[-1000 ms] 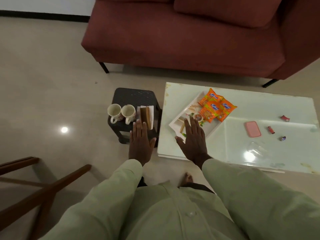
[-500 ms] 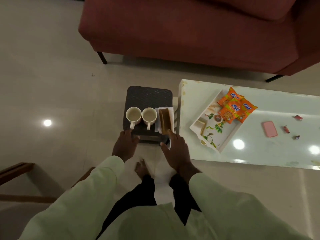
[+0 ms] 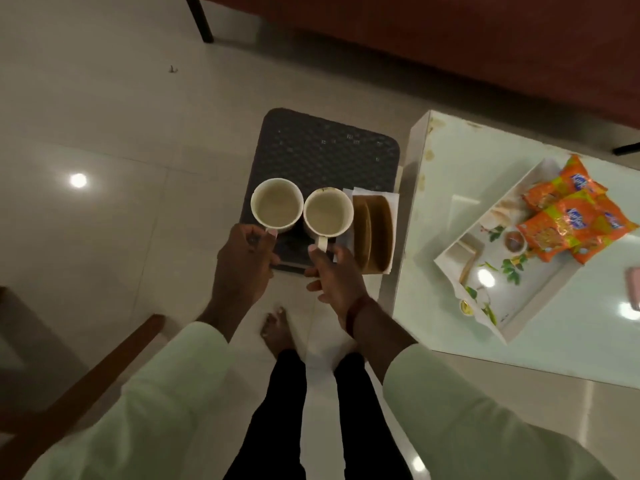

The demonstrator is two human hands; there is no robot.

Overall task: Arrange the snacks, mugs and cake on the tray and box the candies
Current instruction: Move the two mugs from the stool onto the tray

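Note:
Two cream mugs stand side by side on a dark plastic stool [image 3: 325,150]. My left hand [image 3: 242,268] grips the handle of the left mug [image 3: 277,204]. My right hand [image 3: 337,275] pinches the handle of the right mug [image 3: 328,212]. Brown cake slices [image 3: 372,233] lie on a white napkin right of the mugs. On the white table, a flowered white tray [image 3: 519,306] holds orange snack packets [image 3: 571,220] at its far end.
The white table [image 3: 433,306] stands right of the stool, its corner close to the cake. A red sofa [image 3: 450,39] fills the back. A wooden chair frame [image 3: 86,379] is at lower left. A pink object [image 3: 634,289] shows at the right edge.
I have leaned closer to the stool. Both hands moved up from its front edge and closed on the mug handles.

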